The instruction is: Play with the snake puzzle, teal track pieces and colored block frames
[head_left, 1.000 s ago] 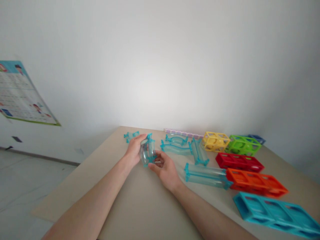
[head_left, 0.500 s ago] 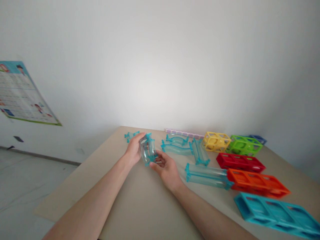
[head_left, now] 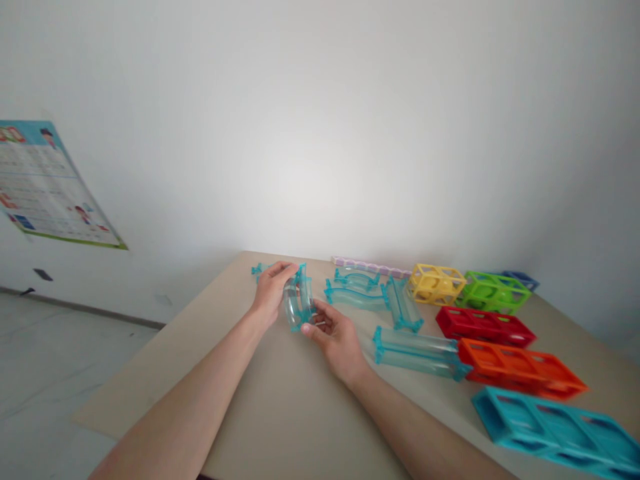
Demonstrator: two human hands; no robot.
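Left hand (head_left: 273, 292) has shifted, hiding more connector (head_left: 257, 269) near the worktop's (head_left: 295, 413) far-left corner, its tube (head_left: 299, 308) grip still shared with right hand (head_left: 339, 339)

White wall takes centre stage

And it's the white wall (head_left: 310, 147) filling most of this view, brightest in the middle, slipping into grey shade at the right! Over on the left hangs a poster (head_left: 55, 187), blue across the top, green along the bottom, its print too blurred to read. Down below, a dark skirting strip (head_left: 125, 315) meets the pale, veined floor (head_left: 55, 380). And there's the beige table (head_left: 290, 420), far edge by the wall!
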